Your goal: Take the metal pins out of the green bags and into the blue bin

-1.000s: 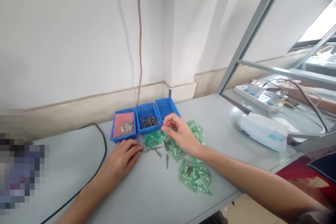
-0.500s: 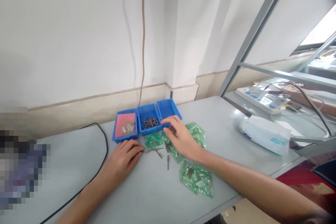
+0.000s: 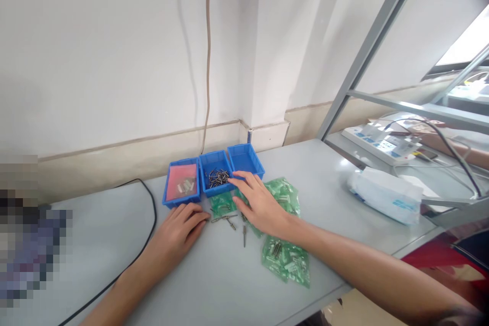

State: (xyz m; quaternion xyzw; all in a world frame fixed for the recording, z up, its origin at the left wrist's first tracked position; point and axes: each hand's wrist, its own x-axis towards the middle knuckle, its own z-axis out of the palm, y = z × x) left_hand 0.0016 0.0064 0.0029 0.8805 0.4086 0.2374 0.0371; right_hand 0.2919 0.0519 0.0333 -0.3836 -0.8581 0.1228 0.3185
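Observation:
My right hand (image 3: 260, 202) reaches over the front right corner of the middle blue bin (image 3: 216, 193), thumb and fingers apart. Its fingertips are beside a heap of small metal pins (image 3: 219, 178) in that bin; I see nothing held. My left hand (image 3: 176, 229) rests on the table in front of the left blue bin (image 3: 165, 194), thumb and forefinger pinched together. A small dark bit shows at their tips, too small to name. Several loose metal pins (image 3: 231, 222) lie between my hands, by a green bag (image 3: 222, 205) of parts.
The left bin holds a pink packet (image 3: 181, 175). At the right stands another blue bin (image 3: 244, 155). More green bags (image 3: 286, 262) lie right of my hands. A black cable (image 3: 153, 204) crosses the left side; a white plastic package (image 3: 385, 196) lies by the metal frame (image 3: 367, 51).
My right hand's fingers have spread and moved slightly left, toward the metal pins in the middle bin. My left hand has stayed in place.

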